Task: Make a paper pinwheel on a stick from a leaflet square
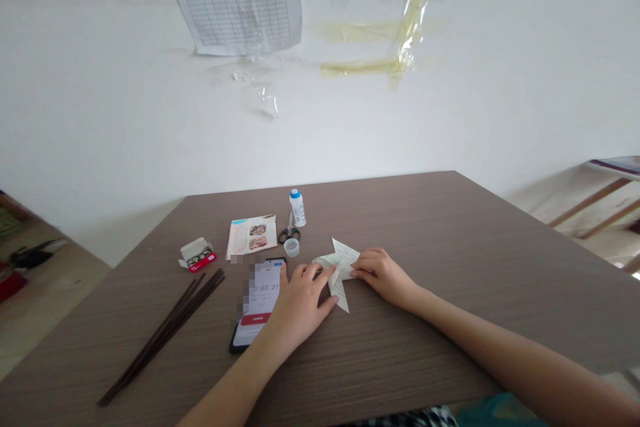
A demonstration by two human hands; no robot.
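Note:
A pinwheel-shaped piece of folded printed paper (342, 299) lies on the table, with pointed flaps sticking out toward the back and front. My left hand (303, 300) rests on its left part, index finger pressing near the middle and thumb against the front flap; some of the paper is hidden under these fingers. On the right side, my right hand (383, 275) pinches the paper's edge between thumb and curled fingers. Left of my left hand, and partly covered by it, a phone (260, 300) shows a running timer.
Behind the phone are a printed booklet (245, 237), black-handled scissors (289, 234), a white bottle with a blue cap (298, 210) and a small clear cup (291, 247). Farther left lie an open red-and-white box (197, 255) of small metal pieces and several dark thin sticks (165, 333). A wall (350, 133) borders the table.

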